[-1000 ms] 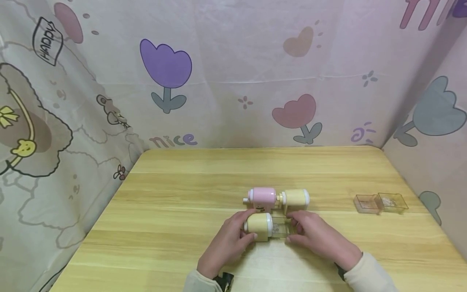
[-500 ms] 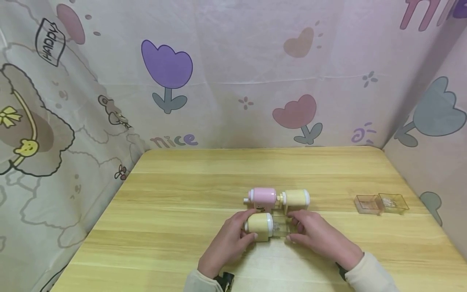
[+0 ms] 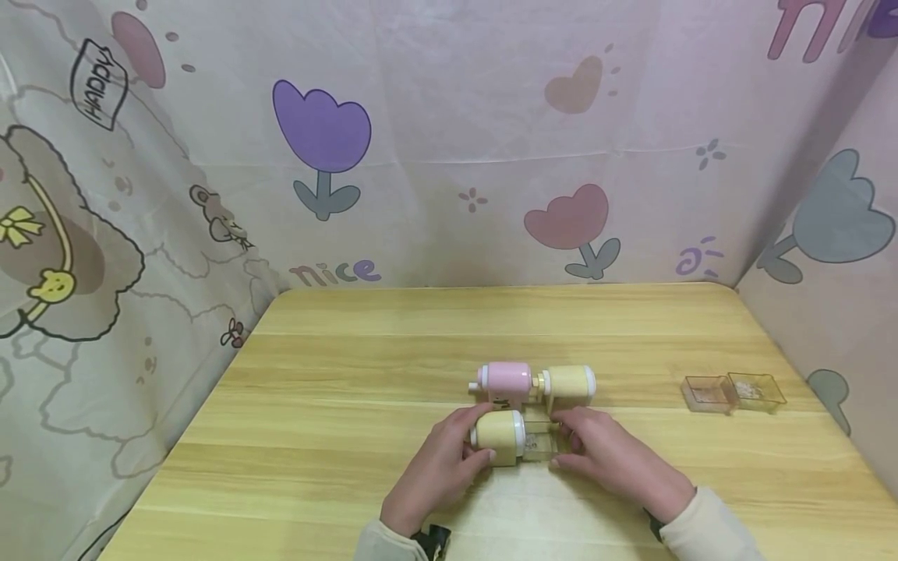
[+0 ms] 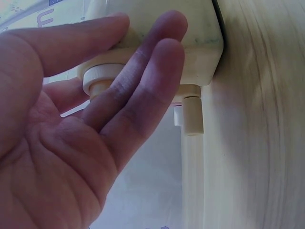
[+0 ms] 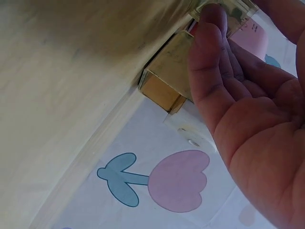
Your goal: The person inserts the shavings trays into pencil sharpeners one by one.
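A yellow pencil sharpener [image 3: 496, 436] with white end rings stands on the table, its crank side toward the left. My left hand [image 3: 442, 463] grips it between thumb and forefinger. In the left wrist view its cream body [image 4: 202, 59], white knob [image 4: 102, 75] and crank handle [image 4: 192, 116] show beside the fingers. Just right of the sharpener is a see-through drawer [image 3: 539, 444] with some shavings inside, its left end right at the sharpener. Thumb and fingers of my right hand [image 3: 610, 452] pinch the drawer's right end, hiding part of it.
Close behind my hands stand a pink sharpener [image 3: 510, 375] and another yellow sharpener [image 3: 570, 380], end to end. Farther right on the wooden table [image 3: 351, 358] lie a pinkish clear drawer [image 3: 707, 393] and a yellowish clear drawer [image 3: 756, 389]. Printed cloth [image 3: 435, 117] encloses the back and sides.
The clear drawer in my right hand has shifted slightly toward me, beside the sharpener. Both hands keep nearly the same place and grip.
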Motion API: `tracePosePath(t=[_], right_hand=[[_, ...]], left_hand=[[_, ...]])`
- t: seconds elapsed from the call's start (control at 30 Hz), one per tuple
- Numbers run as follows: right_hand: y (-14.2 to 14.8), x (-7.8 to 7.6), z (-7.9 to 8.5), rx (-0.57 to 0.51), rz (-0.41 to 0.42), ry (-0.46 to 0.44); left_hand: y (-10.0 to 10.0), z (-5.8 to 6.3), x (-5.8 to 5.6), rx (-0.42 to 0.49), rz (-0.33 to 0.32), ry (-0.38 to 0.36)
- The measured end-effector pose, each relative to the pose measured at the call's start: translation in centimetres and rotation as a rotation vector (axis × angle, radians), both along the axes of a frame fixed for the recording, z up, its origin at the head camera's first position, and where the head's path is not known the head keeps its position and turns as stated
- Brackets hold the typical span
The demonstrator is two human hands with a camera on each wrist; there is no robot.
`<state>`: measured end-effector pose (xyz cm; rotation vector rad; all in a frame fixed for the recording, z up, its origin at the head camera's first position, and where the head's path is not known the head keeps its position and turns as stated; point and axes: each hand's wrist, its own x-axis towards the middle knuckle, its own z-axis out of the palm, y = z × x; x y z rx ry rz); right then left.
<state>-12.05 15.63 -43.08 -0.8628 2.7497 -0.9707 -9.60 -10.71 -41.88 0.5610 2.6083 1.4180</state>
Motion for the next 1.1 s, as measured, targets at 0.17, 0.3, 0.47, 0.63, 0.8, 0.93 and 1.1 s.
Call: tracePosePath(t=[0.17,0.3,0.47,0.63,0.8,0.93,1.1], right_hand=[[-0.3,0.0,-0.2,-0.01,-0.013,-0.004],[-0.6,0.0,-0.4,-0.034,0.004,-0.004],[-0.7,0.0,-0.6,-0.057,0.018,-0.003],[-0.9,0.1,-0.8,-0.064,0.02,-0.005],[-1.0,0.2,-0.8,-0.057,0.018,-0.001],[-1.2,0.2,-0.7,-0.053,0.021,0.0],[-1.2,0.3,-0.8,-0.045,0.02,-0.006]], left_hand=[[0.0,0.0,0.0,0.002,-0.001,-0.001],[0.0,0.0,-0.1,0.001,0.0,-0.003],[0.1,0.0,0.0,-0.001,0.004,0.0],[0.0,0.0,0.0,0.018,0.0,-0.016],[0.0,0.0,0.0,0.028,0.002,-0.024],[0.0,0.0,0.0,0.011,0.01,-0.01],[0.0,-0.1,0.0,0.017,0.002,-0.013]])
